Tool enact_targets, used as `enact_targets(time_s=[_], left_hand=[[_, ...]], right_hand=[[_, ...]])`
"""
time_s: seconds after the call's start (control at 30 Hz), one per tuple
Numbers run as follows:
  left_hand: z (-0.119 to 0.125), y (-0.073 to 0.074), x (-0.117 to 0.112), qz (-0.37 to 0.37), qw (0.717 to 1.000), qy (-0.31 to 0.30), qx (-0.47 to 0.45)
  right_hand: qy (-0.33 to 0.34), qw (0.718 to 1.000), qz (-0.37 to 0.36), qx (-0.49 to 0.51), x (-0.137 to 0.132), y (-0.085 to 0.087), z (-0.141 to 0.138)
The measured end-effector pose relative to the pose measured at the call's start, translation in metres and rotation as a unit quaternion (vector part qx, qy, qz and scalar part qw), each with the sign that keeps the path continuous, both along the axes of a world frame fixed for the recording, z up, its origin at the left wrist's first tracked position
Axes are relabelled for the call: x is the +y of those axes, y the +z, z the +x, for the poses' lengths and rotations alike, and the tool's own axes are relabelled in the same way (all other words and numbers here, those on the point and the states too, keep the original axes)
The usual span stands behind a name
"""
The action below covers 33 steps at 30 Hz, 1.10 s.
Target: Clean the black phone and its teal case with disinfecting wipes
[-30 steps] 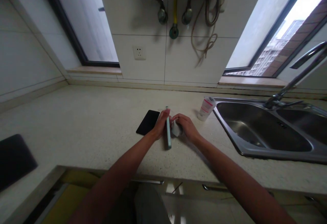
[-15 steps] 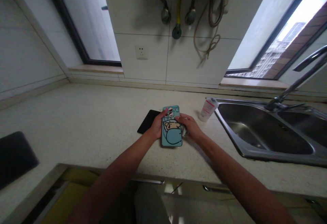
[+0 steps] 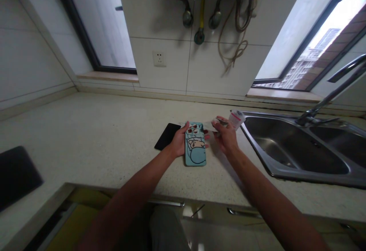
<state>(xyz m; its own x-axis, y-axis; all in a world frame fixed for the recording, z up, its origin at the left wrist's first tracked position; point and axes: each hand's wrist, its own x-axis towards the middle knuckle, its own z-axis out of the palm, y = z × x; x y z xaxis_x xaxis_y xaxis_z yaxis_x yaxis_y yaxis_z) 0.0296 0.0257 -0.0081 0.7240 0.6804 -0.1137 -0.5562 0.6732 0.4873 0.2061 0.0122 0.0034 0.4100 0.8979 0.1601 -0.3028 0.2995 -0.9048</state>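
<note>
My left hand (image 3: 180, 141) grips a phone (image 3: 195, 148) by its left edge. The phone shows its back, a light blue case with a cartoon bear, and is held just above the speckled counter (image 3: 100, 136). My right hand (image 3: 225, 136) is raised to the right of the phone with fingers pinched on a small pale wipe or cloth (image 3: 217, 122); what it is exactly I cannot make out. A second dark phone (image 3: 167, 135) lies flat on the counter to the left of my left hand.
A small white bottle with a pink label (image 3: 236, 118) stands by the steel sink (image 3: 297, 148), whose tap (image 3: 328, 98) rises at the right. A dark slab (image 3: 17, 174) lies at the far left. Hoses and a wall socket (image 3: 159, 58) are on the tiled wall.
The phone turned from edge-on to back-up a second ago. Since then my right hand has left the phone and lifted up and to the right with the pale piece.
</note>
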Motion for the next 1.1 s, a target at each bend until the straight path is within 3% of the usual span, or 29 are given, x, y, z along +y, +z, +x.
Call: enact_targets(time_s=[0.1,0.2,0.3,0.63,0.87,1.0,1.1], left_hand=[[0.002,0.001,-0.001,0.001,1.0,-0.016,-0.003],[0.006,0.001,-0.002,0.0,1.0,0.008,0.001],[0.007,0.0,-0.001,0.001,0.999,0.03,0.012],[0.006,0.001,0.004,-0.025,0.993,0.111,0.015],[0.002,-0.001,0.009,-0.021,0.987,0.159,0.033],[0.002,0.0,0.007,-0.006,0.984,0.168,0.051],[0.003,-0.001,0.006,0.001,0.985,0.163,0.061]], right_hand=[[-0.045,0.979,0.062,-0.191,-0.007,-0.004,-0.005],[-0.036,0.91,0.11,-0.398,-0.014,-0.012,-0.008],[-0.027,0.851,0.148,-0.503,-0.014,-0.019,-0.006],[0.034,0.74,0.21,-0.638,-0.016,-0.023,-0.012],[0.077,0.709,0.24,-0.659,-0.031,-0.013,-0.023],[0.128,0.7,0.281,-0.644,-0.039,-0.015,-0.032],[0.124,0.69,0.297,-0.648,-0.04,-0.018,-0.036]])
